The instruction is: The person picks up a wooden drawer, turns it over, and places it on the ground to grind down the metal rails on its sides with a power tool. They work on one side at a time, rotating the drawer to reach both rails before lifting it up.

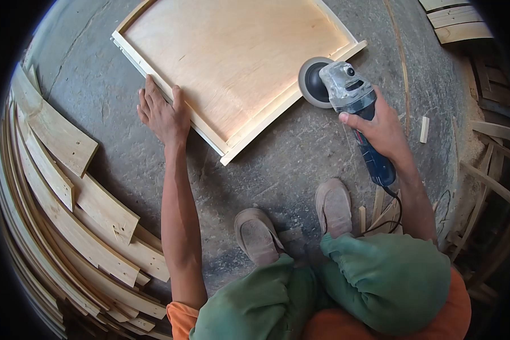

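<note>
My right hand (384, 127) is wrapped round the body of an angle grinder (364, 110), blue with a scuffed grey metal head. Its round disc (316, 83) sits right at the near edge strip of a shallow wooden frame with a plywood panel (238, 62). On the frame's left side strip rests my left hand (167, 113), thumb on the inner side and fingers spread along the outer edge. The frame lies on the floor with one corner pointing towards me. A black cord (395, 207) runs from the grinder's rear end down beside my knee.
Long wooden boards (68, 187) are stacked along the left. More planks (462, 25) lie at the top right, and loose scrap strips (490, 170) pile up at the right edge. A small offcut (424, 130) is on the concrete floor (255, 181). My shoes (333, 207) stand just below the frame.
</note>
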`<state>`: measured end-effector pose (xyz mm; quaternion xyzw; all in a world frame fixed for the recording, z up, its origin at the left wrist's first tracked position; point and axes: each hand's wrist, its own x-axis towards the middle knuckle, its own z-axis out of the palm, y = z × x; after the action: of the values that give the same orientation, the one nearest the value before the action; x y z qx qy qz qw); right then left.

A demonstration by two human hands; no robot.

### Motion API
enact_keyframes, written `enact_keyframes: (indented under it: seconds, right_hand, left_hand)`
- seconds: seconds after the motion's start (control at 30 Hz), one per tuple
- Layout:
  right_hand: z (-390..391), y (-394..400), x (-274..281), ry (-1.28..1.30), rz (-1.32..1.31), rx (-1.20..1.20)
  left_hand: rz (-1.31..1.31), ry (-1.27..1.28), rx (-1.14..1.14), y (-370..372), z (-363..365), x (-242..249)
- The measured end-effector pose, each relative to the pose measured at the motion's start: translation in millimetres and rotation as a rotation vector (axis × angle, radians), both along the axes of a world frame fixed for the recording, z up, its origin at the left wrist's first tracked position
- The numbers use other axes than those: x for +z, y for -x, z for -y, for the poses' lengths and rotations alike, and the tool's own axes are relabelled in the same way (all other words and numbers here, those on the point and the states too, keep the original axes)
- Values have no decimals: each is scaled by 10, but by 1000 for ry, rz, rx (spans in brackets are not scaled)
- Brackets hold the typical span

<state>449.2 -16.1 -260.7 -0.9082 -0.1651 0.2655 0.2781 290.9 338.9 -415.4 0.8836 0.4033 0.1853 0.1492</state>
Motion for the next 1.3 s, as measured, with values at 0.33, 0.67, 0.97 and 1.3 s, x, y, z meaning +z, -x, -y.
enact_keyframes:
  seconds: [0.33,0.67,0.97,1.3]
  right_hand:
    - [-89,145,27,16,-175,120]
    - [441,-894,-81,6,111,-77]
    - [345,-614,-23,-19,-101,21]
    - [714,-1421,-185,-74,82,-121]
  left_hand:
    - [-61,3,21,-15,17,31]
    - [-46,-4,10,-15,8,8]
    - [-23,-13,-22,-1,-10,-28]
    - [-33,-23,-27,4,-26,-36]
